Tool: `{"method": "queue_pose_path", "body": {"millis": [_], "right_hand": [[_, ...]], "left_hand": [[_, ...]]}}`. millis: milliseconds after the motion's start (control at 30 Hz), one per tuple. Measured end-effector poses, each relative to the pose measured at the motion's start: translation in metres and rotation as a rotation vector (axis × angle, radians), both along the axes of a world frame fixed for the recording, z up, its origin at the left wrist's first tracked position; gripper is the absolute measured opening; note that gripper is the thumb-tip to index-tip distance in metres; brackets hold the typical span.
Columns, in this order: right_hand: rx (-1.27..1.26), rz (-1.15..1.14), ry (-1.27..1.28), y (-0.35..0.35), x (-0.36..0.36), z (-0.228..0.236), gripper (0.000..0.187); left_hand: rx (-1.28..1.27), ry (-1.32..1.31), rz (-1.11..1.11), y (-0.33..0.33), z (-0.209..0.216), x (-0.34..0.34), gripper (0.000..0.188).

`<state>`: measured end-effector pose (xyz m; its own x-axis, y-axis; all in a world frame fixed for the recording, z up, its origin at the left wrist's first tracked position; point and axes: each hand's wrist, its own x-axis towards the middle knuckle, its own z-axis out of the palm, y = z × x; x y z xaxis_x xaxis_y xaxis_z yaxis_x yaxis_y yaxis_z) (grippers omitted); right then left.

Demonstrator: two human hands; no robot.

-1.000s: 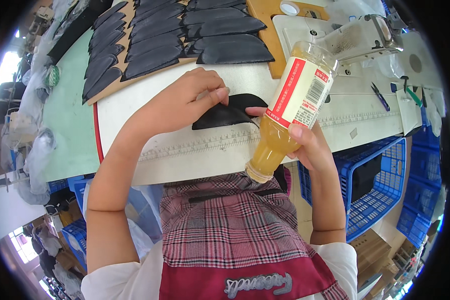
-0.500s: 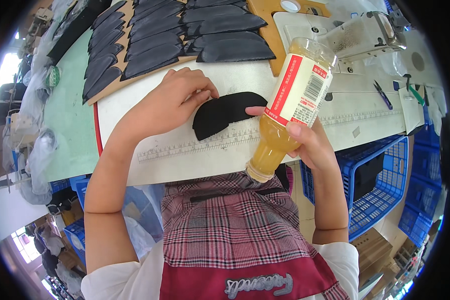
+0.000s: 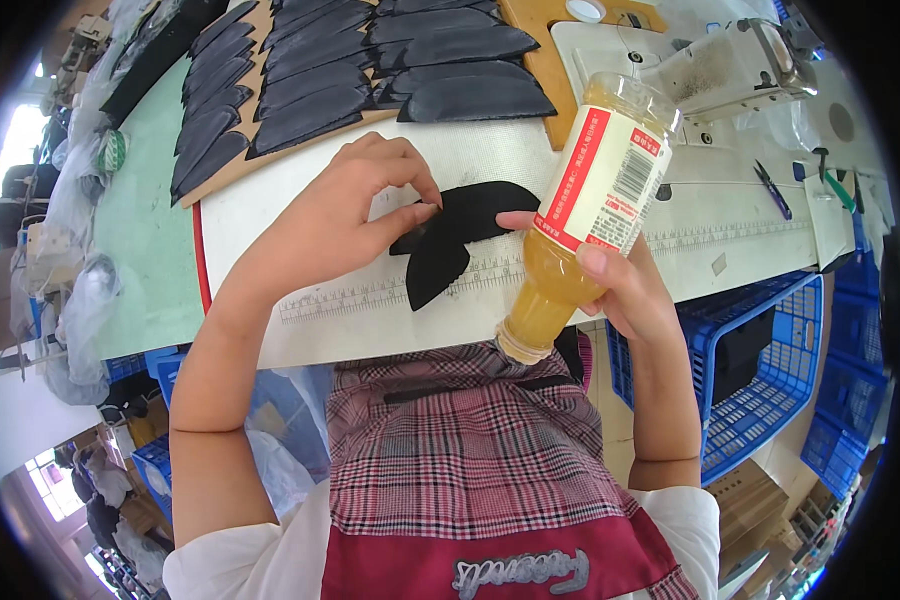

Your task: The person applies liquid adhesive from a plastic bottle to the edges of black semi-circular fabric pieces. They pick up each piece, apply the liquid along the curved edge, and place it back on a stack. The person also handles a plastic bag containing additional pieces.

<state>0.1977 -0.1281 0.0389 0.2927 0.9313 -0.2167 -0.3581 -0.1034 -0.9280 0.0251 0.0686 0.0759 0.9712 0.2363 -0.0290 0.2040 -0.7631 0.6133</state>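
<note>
1. Our left hand is nearly closed at the fingertips: thumb and forefinger pinch a narrow black flap by its upper end.
2. The flap slants down to the left over the printed measuring scale; we cannot tell whether it is a separate piece or folded from the one beside it.
3. That larger curved black piece lies on the white tabletop between our two hands.
4. Our right hand is wrapped around a clear plastic bottle, its thumb on the near side. One fingertip sticks out past the bottle over the right part of the curved black piece; we cannot tell whether it presses.
5. We hold the bottle tilted upside down, neck toward the lower left, with yellow liquid gathered in the neck end. Its label is cream and red.
6. Beyond our hands, rows of overlapping dark leaf-shaped pieces lie on a tan board.
7. To our right are a sewing machine, thread snips and, below the table edge, a blue plastic basket.
</note>
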Motion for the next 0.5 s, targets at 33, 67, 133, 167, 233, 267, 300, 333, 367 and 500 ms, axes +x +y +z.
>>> {"method": "queue_pose_path", "body": {"millis": [33, 67, 133, 167, 233, 267, 300, 333, 367, 500], "right_hand": [[-0.002, -0.014, 0.004, 0.001, -0.001, 0.0, 0.059], [-0.005, -0.029, 0.008, 0.001, -0.003, 0.001, 0.058], [-0.033, -0.009, -0.005, 0.003, -0.001, 0.005, 0.055], [-0.045, 0.001, -0.012, 0.003, 0.0, 0.007, 0.054], [-0.035, -0.014, -0.003, 0.003, 0.0, 0.004, 0.052], [-0.027, -0.02, 0.002, 0.003, 0.0, 0.003, 0.051], [-0.024, -0.018, 0.003, 0.003, 0.0, 0.002, 0.051], [-0.021, -0.017, 0.004, 0.003, 0.0, 0.002, 0.05], [-0.018, -0.017, 0.006, 0.002, 0.0, 0.001, 0.05], [-0.044, 0.001, 0.016, 0.002, 0.002, -0.001, 0.049]], "left_hand": [[-0.007, -0.008, -0.01, -0.001, 0.0, 0.001, 0.01], [-0.015, -0.016, -0.021, -0.001, 0.001, 0.001, 0.01], [-0.105, 0.027, 0.024, -0.004, 0.007, -0.001, 0.009], [-0.147, 0.047, 0.046, -0.004, 0.011, -0.002, 0.009], [-0.313, 0.074, 0.089, -0.003, 0.013, -0.006, 0.008], [-0.393, 0.086, 0.113, -0.001, 0.016, -0.008, 0.007], [-0.386, 0.08, 0.122, -0.002, 0.019, -0.01, 0.007], [-0.379, 0.074, 0.131, -0.003, 0.022, -0.012, 0.006], [-0.371, 0.069, 0.138, -0.003, 0.027, -0.014, 0.006], [-0.384, 0.042, 0.255, 0.011, 0.042, -0.028, 0.01]]}}
